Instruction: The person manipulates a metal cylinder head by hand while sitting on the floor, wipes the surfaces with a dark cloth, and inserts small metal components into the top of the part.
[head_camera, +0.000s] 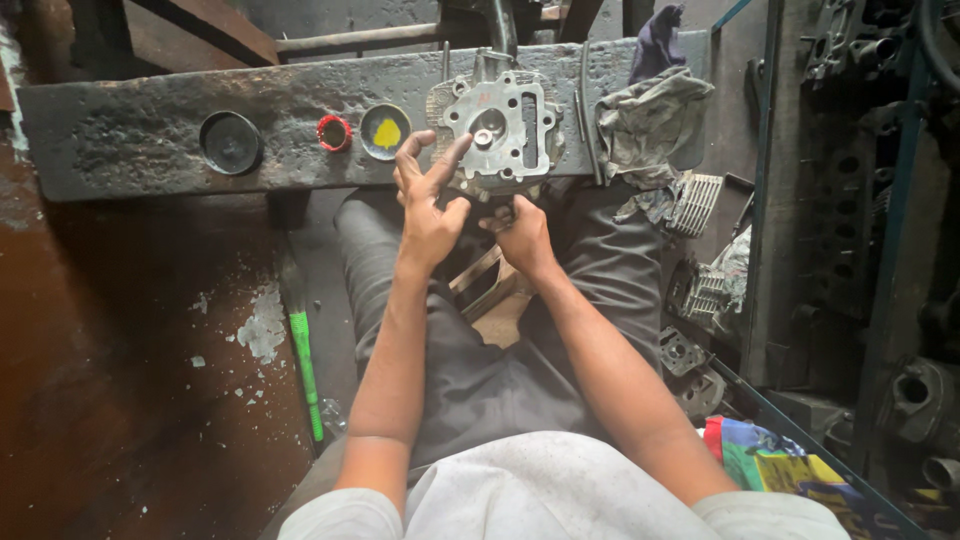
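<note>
Two hands meet one metal cylinder head (497, 128): left hand (428, 205) fingers spread, right hand (520, 232) gripping its edge.

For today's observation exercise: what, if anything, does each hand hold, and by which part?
The left hand presses its fingers on the face and near edge of the metal engine part. The right hand grips something small beneath it; what cannot be told.

Dim workshop; stained reddish-brown floor (120, 380), worn grey bench (150, 130), cluttered metal rack (850, 200) at side.
</note>
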